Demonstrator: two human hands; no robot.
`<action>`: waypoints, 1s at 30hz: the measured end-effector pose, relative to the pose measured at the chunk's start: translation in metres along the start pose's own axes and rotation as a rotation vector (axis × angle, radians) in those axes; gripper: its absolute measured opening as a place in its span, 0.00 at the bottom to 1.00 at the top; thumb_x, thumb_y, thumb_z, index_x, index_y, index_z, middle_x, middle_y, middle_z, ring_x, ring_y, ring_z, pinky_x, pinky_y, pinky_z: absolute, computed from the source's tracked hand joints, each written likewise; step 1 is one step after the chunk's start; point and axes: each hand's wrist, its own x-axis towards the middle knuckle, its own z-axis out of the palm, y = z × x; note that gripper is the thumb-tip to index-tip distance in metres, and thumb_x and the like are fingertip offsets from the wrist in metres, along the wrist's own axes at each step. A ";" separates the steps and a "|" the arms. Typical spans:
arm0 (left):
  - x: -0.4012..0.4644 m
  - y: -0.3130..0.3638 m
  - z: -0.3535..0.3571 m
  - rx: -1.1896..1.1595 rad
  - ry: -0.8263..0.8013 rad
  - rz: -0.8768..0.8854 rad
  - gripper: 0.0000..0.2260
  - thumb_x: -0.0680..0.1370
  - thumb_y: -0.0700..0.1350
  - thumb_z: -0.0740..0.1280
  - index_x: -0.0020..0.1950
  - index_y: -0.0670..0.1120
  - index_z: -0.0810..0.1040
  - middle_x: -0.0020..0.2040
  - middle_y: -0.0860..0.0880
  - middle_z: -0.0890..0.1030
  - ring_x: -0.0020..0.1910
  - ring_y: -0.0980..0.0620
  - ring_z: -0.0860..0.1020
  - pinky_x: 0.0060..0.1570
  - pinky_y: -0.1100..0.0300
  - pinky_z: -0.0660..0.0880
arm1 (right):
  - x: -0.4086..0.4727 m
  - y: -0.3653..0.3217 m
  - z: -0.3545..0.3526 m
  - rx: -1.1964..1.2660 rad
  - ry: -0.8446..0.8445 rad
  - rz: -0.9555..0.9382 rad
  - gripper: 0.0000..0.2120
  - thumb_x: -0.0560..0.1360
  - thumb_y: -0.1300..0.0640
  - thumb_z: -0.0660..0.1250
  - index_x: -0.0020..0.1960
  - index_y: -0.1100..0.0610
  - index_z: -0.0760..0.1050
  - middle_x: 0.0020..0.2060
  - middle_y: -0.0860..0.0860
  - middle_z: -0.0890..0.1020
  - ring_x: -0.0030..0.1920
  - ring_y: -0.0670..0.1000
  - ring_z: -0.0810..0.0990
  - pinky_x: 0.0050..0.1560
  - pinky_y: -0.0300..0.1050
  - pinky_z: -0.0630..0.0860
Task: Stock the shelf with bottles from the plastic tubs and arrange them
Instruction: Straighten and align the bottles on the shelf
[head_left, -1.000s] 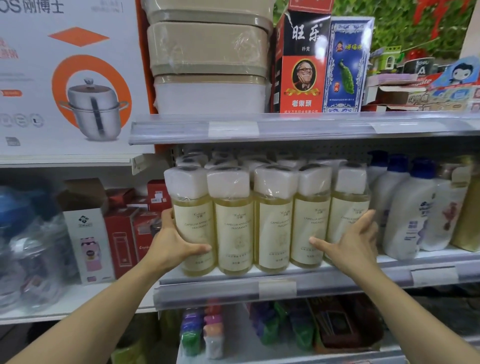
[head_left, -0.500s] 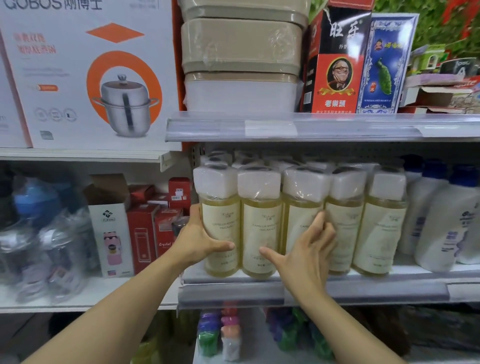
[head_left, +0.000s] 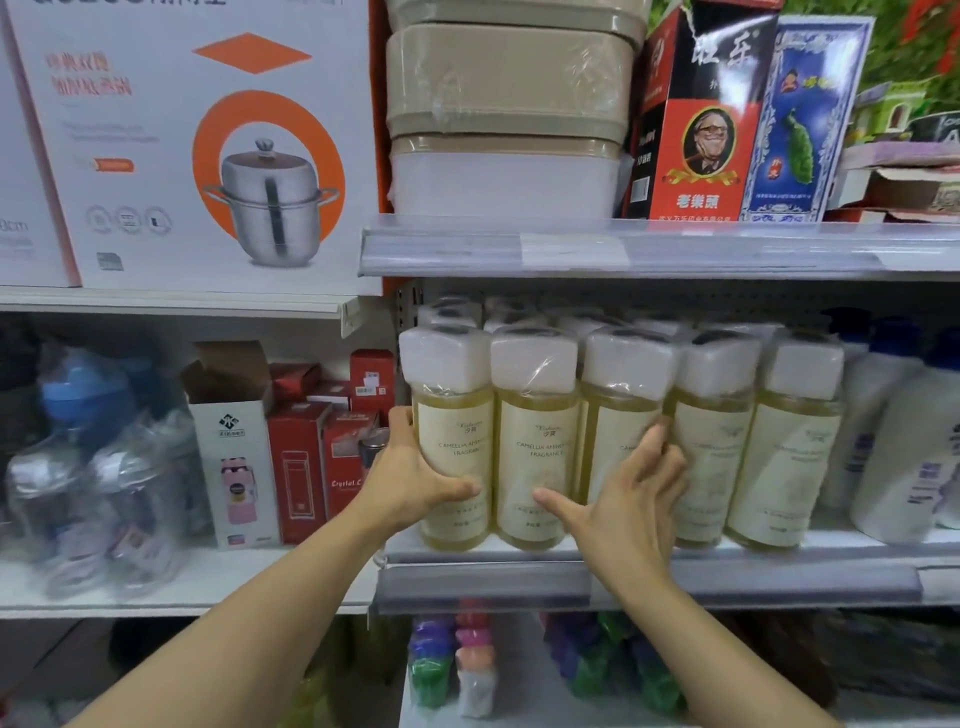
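Your left hand (head_left: 410, 478) grips leftmost bottle (head_left: 454, 441) on shelf (head_left: 779, 584). Right hand (head_left: 623, 501), moved in from row's right end, fingers spread flat against third bottle (head_left: 618, 415). Row looks stocked; you're squaring up.

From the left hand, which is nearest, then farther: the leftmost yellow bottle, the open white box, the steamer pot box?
1. Leftmost yellow bottle: gripped by the left hand.
2. Open white box: to its left, on the neighbouring shelf.
3. Steamer pot box: farthest, up left on the higher shelf.
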 end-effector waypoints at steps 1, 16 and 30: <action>-0.001 -0.001 0.000 0.005 -0.008 -0.005 0.39 0.62 0.42 0.81 0.63 0.51 0.58 0.51 0.57 0.74 0.54 0.53 0.76 0.56 0.55 0.75 | -0.001 0.002 -0.001 0.012 -0.003 -0.009 0.65 0.59 0.33 0.75 0.73 0.54 0.31 0.69 0.59 0.51 0.68 0.62 0.56 0.64 0.57 0.68; -0.014 0.004 0.010 0.032 0.031 -0.080 0.45 0.64 0.42 0.80 0.72 0.47 0.56 0.58 0.52 0.75 0.62 0.47 0.75 0.62 0.49 0.73 | -0.010 0.017 -0.005 0.188 0.066 0.020 0.43 0.70 0.53 0.72 0.74 0.52 0.47 0.70 0.55 0.58 0.67 0.56 0.66 0.60 0.53 0.72; -0.059 0.022 0.064 0.656 0.268 0.378 0.28 0.72 0.47 0.73 0.68 0.51 0.66 0.60 0.51 0.69 0.49 0.57 0.70 0.45 0.67 0.70 | 0.005 0.038 -0.031 0.080 -0.115 0.006 0.16 0.72 0.45 0.69 0.51 0.53 0.68 0.49 0.51 0.79 0.51 0.52 0.78 0.51 0.50 0.77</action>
